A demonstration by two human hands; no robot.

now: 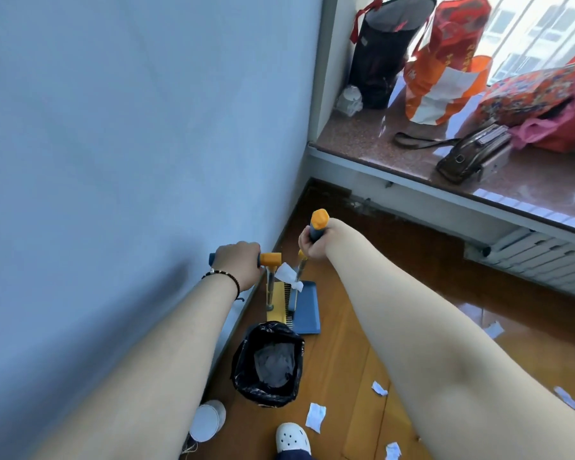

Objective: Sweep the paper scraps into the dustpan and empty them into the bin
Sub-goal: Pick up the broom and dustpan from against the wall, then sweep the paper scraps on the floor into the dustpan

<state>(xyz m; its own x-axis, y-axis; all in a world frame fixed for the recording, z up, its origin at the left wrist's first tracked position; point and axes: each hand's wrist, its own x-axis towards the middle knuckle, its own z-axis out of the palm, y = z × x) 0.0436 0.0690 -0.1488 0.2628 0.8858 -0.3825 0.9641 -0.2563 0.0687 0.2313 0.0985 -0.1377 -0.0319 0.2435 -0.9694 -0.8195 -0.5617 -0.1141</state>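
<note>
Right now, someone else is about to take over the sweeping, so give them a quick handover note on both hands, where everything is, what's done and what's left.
Left hand grips the dustpan handle; right hand grips the broom handle.
Dustpan and broom head stand by the wall, just beyond the bin.
A paper scrap is caught up by the two poles.
Bin is lined with a black bag and already holds crumpled waste.
Left: loose scraps lie across the wooden floor; sweep them in, then empty.
</note>
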